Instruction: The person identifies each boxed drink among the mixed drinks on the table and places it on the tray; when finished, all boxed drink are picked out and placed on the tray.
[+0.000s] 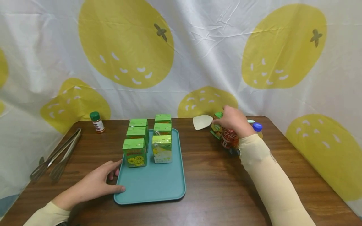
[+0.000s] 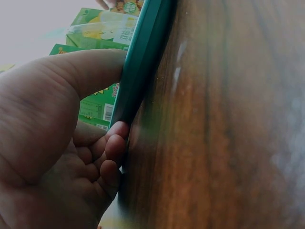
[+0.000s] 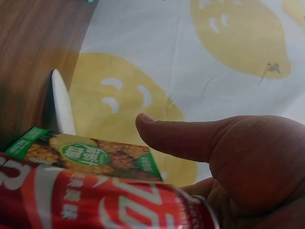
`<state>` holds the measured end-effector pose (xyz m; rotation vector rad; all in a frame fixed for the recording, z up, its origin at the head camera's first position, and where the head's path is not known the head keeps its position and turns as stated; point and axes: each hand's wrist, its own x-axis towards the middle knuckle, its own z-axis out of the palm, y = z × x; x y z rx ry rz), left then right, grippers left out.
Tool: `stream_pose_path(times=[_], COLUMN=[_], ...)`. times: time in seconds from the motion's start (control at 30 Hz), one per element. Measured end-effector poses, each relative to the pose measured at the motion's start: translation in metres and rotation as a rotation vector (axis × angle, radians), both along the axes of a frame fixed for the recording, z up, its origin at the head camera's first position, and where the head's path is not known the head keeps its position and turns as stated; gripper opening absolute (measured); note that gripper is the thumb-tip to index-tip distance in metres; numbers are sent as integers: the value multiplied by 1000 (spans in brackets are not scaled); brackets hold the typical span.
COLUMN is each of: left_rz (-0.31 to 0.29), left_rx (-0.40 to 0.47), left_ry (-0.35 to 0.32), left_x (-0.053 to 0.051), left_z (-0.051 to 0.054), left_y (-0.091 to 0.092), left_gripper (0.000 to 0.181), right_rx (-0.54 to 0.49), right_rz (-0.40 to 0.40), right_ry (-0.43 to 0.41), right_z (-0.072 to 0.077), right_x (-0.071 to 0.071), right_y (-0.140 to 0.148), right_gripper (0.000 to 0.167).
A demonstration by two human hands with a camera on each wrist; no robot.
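Observation:
A teal tray [image 1: 164,185] lies on the table, bearing several green drink cartons [image 1: 134,153] in two columns; a paler yellow-green carton [image 1: 162,152] stands at the front right. My left hand [image 1: 96,183] grips the tray's left edge, thumb over the rim and fingertips against its outer side, as the left wrist view shows. At the back right, my right hand [image 1: 233,121] reaches over a red cola can [image 1: 227,138] to a green-edged box [image 3: 90,155] with brown food pictured on it. Its thumb is straight and apart from the box; the other fingers are mostly hidden behind the can.
A white spatula [image 1: 202,121] lies by the box. Beyond my right wrist stands a blue-capped bottle [image 1: 257,127], partly hidden. A green-lidded spice jar [image 1: 97,122] is at the back left, with metal utensils [image 1: 60,153], a whisk among them, along the left edge. Patterned cloth [image 1: 209,62] hangs behind.

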<state>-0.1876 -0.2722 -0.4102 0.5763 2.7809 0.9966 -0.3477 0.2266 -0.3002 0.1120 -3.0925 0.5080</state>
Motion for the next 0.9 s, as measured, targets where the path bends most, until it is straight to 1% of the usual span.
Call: stream_pose_path(times=[0.2, 0.47, 0.67, 0.77, 0.9], left_rz=[-2, 0, -1, -3, -5], left_rx=[-6, -3, -8, -6, -5], left_ry=[4, -4, 7, 9, 11], left_x=[-1, 0, 0, 0, 0], left_z=[1, 1, 0, 0, 0], left_y=[0, 0, 0, 0, 0], left_gripper=[106, 106, 106, 106, 106], right_rx=[9, -19, -53, -59, -62], right_rz=[-10, -21, -31, -31, -24], right_ry=[22, -13, -34, -33, -22], right_z=[-5, -7, -7, -8, -9], right_x=[3, 2, -1, -3, -3], right_y=[4, 7, 10, 12, 14], right_gripper=[85, 91, 86, 84, 76])
